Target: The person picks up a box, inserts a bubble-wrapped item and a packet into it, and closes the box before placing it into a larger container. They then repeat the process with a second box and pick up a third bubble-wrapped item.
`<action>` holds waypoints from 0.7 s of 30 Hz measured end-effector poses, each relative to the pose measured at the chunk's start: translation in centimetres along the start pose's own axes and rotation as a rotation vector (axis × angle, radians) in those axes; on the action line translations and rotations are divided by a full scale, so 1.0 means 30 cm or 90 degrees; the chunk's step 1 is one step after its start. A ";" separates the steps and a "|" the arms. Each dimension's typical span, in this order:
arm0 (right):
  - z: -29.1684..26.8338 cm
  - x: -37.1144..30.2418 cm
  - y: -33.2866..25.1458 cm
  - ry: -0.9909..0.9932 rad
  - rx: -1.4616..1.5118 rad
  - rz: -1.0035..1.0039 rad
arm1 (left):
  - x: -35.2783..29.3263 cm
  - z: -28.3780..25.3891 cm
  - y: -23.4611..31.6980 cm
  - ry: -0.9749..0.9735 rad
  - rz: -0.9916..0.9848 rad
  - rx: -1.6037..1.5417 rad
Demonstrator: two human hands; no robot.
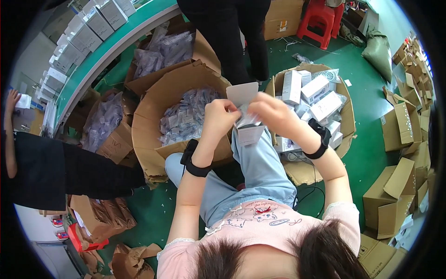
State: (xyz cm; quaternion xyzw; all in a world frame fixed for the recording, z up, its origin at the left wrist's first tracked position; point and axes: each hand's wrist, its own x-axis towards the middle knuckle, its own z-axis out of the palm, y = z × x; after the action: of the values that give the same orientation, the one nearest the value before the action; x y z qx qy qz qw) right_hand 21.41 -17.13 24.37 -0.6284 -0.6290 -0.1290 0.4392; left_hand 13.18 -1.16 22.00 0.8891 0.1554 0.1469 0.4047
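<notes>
A small white box [251, 135] with its lid flap raised stands in front of me, over my thigh. Clear plastic packaging [246, 120] shows in its opening; what is inside the plastic I cannot make out. My left hand [220, 117] is closed in a pinch at the box's left edge. Over the opening, from the right, comes my right hand [275, 114], its fingers curled and smeared by motion, so I cannot tell whether they grip the plastic. Both wrists wear black bands.
A big carton [147, 118] of small bagged parts stands at left; another carton [349, 128] at right holds white boxes [316, 88]. One person [227, 32] stands ahead, another [37, 169] at left. White boxes line a green bench [139, 19]. Empty cartons [389, 200] lie at far right.
</notes>
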 end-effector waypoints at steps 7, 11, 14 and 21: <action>0.086 -0.008 0.018 -0.209 -0.092 -0.058 | 0.008 0.007 -0.033 0.023 -0.043 -0.082; 0.070 -0.045 -0.018 -0.207 -0.302 -0.099 | -0.001 0.017 -0.051 0.073 -0.027 -0.107; 0.074 -0.075 -0.034 -0.330 -0.296 -0.008 | -0.009 0.022 -0.060 0.072 -0.033 -0.108; 0.081 -0.092 -0.040 -0.241 -0.283 0.001 | -0.048 0.070 -0.106 0.027 -0.009 -0.497</action>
State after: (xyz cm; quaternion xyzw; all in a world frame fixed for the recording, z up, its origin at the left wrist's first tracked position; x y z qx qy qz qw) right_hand 18.88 -17.48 21.46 -0.7228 -0.6555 -0.1437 0.1651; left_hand 12.19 -1.15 18.05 0.6642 0.1025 0.2102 0.7101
